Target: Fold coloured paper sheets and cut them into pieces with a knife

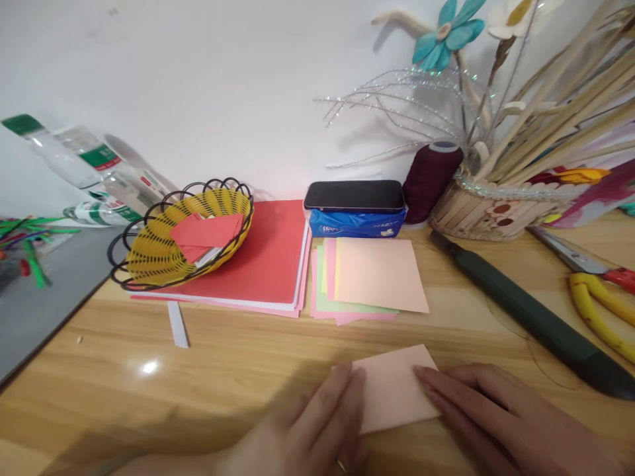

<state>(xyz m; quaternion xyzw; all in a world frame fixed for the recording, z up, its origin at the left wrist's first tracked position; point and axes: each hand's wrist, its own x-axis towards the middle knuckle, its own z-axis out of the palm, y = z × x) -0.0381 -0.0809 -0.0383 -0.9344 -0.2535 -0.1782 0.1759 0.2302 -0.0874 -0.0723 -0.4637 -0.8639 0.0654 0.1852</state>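
A peach-coloured piece of paper (394,383) lies tilted near the front of the table, between my two hands. My left hand (317,423) grips its left edge, the fingers pressed together over the paper. On the opposite edge, my right hand (496,410) pinches the paper, its thumb and fingertips close together. The paper looks folded, though its lower layer cannot be made out. Just beyond it sits a fanned stack of pastel paper sheets (380,274) in peach, yellow, green and pink.
A yellow basket (143,254) with red paper pieces stands on red sheets (278,264). A white strip (177,324) lies in front. Behind are a phone (354,196) on a blue packet (357,223) and a thread spool (431,182). Right are a dark green tool (526,311) and scissors (590,284).
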